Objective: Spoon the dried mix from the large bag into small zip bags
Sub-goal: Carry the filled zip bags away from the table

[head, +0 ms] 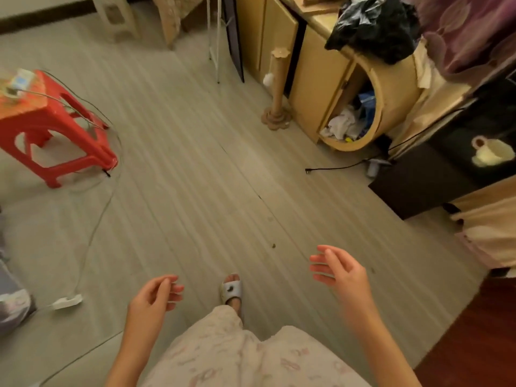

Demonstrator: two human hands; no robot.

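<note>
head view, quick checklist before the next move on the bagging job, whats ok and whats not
1. Left hand free: ok, fingers loosely curled, holding nothing.
2. Right hand free: ok, fingers relaxed and spread, holding nothing.
3. Large bag of dried mix in view: not ok, none visible.
4. Small zip bags and spoon in view: not ok, none visible.
5. Walking path: not ok, a white cable with a plug block trails across the floor from the red stool, and a black cable lies to the right.
6. Contents of the black plastic bag on the cabinet: cannot tell.
</note>
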